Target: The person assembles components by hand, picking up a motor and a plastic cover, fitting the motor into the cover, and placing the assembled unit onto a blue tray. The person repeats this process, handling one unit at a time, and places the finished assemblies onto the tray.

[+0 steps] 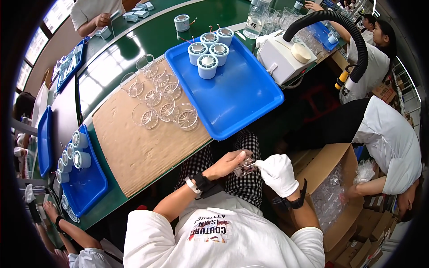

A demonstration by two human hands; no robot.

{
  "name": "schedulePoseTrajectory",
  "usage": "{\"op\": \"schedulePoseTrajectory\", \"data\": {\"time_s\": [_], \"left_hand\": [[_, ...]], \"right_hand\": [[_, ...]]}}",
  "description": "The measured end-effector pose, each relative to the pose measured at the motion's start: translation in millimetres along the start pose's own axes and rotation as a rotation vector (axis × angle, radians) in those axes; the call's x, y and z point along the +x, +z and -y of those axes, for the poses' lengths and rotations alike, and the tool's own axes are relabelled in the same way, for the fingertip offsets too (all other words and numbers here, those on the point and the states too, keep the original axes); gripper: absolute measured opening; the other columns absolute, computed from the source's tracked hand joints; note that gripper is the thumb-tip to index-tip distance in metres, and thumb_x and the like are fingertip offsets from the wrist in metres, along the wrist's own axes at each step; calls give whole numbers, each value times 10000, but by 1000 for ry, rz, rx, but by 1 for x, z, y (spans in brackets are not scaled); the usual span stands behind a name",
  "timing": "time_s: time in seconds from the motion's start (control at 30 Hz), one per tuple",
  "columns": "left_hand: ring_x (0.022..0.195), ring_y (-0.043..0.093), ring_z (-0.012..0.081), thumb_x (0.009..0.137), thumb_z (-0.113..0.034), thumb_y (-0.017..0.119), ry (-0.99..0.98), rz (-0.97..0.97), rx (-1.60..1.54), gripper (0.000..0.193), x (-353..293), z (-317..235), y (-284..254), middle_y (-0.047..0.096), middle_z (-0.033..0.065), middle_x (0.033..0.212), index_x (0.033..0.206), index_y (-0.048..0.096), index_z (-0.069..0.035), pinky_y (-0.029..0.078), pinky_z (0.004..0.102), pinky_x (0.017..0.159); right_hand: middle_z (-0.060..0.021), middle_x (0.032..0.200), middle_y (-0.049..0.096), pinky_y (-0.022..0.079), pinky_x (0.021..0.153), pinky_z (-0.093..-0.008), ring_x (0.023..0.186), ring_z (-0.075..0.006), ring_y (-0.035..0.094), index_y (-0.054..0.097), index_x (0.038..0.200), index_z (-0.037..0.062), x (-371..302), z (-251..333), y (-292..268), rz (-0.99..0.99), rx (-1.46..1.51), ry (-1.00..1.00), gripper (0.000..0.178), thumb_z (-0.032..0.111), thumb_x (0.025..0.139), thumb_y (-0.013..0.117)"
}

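Over my lap, my bare left hand (229, 164) holds a small clear plastic cup (244, 169), its fingers wrapped round the far side. My right hand (279, 175), in a white glove, has its fingers closed at the cup's right edge. Several similar clear cups with spoked bottoms (166, 108) lie grouped on a brown cardboard sheet (129, 156) at the left. Beyond my hands, a blue tray (241, 96) carries several round light-blue and white motor-like parts (207, 67) at its far end.
A cardboard box (333, 241) of clear plastic parts stands at my right, where a person in white reaches in. A white machine (286, 58) with a black hose (339, 15) sits behind the tray. Another blue tray (91, 190) with round parts lies left.
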State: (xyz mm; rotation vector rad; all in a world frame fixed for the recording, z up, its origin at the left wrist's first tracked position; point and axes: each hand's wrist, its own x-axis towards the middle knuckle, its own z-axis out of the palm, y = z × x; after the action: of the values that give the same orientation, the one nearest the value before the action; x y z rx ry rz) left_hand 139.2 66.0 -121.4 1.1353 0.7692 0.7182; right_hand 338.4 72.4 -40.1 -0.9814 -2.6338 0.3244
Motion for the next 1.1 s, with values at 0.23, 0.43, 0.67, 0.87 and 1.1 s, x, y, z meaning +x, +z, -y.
{"op": "schedulePoseTrajectory", "data": {"time_s": [0.23, 0.43, 0.67, 0.87, 1.1], "left_hand": [[997, 549, 278, 911, -452, 311, -5, 414, 172, 557, 22, -2, -12, 537, 157, 1137, 1215, 437, -2, 422, 358, 892], [1089, 494, 287, 897, -387, 404, 534, 35, 518, 475, -8, -8, -5, 524, 148, 1167, 1152, 502, 1, 408, 376, 912], [1011, 522, 266, 867, -276, 495, 658, -29, 791, 339, 8, -22, 2, 557, 124, 1104, 1060, 573, -8, 433, 352, 854], [982, 532, 204, 898, -256, 446, -223, 17, 438, 327, 8, -4, 9, 562, 108, 1093, 987, 592, 22, 439, 317, 821], [971, 523, 137, 924, -290, 398, -37, -296, -509, 382, 4, 13, 34, 429, 148, 1272, 945, 600, 34, 417, 272, 830]], "right_hand": [[-60, 742, 611, 474, 657, -281, 690, -166, 585, 622, 885, 34, -23, -2, 32, 532, 1516, 771, 130, 89, 799, 541], [-76, 767, 618, 485, 678, -265, 706, -159, 597, 603, 931, -8, -31, -16, 47, 263, 1873, 997, 172, 89, 817, 518], [-86, 747, 619, 483, 667, -280, 698, -185, 606, 595, 921, -5, -1, -14, 20, 423, 1597, 737, 196, 129, 849, 473], [-113, 833, 608, 477, 671, -308, 740, -244, 602, 561, 958, 7, 4, -20, 8, 251, 717, 392, 200, 154, 838, 499], [-141, 1066, 526, 469, 745, -349, 922, -297, 558, 444, 1141, 47, -20, 12, 54, -256, 411, 292, 454, 172, 752, 643]]}}
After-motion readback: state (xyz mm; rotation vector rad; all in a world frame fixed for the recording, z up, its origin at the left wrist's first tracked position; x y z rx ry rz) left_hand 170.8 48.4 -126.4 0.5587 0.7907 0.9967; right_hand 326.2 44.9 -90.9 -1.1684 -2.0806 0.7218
